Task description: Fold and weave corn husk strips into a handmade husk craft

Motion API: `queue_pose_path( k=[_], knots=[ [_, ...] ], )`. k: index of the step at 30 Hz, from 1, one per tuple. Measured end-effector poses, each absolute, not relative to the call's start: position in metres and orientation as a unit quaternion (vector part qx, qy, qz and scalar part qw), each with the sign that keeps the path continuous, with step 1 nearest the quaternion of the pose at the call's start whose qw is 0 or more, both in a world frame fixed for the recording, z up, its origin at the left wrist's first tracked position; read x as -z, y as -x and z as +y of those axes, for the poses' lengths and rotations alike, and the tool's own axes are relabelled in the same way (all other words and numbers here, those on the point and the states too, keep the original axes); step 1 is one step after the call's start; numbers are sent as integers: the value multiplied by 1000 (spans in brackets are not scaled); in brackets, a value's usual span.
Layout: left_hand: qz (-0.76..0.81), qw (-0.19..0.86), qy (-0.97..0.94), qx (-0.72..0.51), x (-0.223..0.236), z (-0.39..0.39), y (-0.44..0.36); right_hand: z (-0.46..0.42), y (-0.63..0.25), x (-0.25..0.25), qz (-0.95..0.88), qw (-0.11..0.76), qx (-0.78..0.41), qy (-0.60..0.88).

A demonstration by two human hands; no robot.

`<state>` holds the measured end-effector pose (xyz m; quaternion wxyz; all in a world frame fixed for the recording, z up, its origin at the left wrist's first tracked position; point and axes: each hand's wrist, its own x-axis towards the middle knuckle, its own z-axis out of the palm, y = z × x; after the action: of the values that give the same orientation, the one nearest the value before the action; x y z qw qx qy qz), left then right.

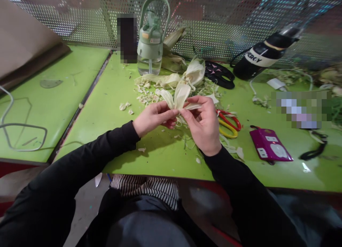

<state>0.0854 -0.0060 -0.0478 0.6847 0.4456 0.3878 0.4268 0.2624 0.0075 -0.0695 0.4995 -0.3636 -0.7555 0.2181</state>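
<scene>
Both hands meet over the green table, pinching the base of a flower of pale corn husk [182, 94] whose petals fan upward and outward. My left hand [157, 117] closes thumb against fingers at the flower's lower left. From the other side my right hand [204, 122] grips the base, with one petal lying along its fingers. Just behind are loose corn husks [196, 71] and a heap of small husk scraps [146, 95]. Scissors with red and yellow handles [228, 127] lie beside my right hand, partly hidden by it.
A green water bottle [150, 49] stands behind the husks. A black bottle [263, 54] leans at the back right. To the right lies a purple power strip [269, 145]; cables cross both sides. Brown paper [26, 36] covers the far left. A perforated metal panel [88, 22] closes the back.
</scene>
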Motion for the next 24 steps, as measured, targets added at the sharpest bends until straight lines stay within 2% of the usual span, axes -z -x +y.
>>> queue_pose_path(
  k=[5,10,13,18,24],
  knots=[
    [410,710,-389,-421,48,-5,-85,3,-260,69,-764,533,-136,338],
    [414,717,-402,-391,51,-4,-84,3,-261,67,-784,545,-117,274],
    [418,716,-422,-367,51,-4,-84,7,-267,62,-823,506,-122,225],
    [419,670,-506,-345,48,-3,-83,11,-274,56,-888,416,-2,193],
    [400,625,-559,-370,48,-4,-84,12,-274,59,-866,416,74,268]
  ],
)
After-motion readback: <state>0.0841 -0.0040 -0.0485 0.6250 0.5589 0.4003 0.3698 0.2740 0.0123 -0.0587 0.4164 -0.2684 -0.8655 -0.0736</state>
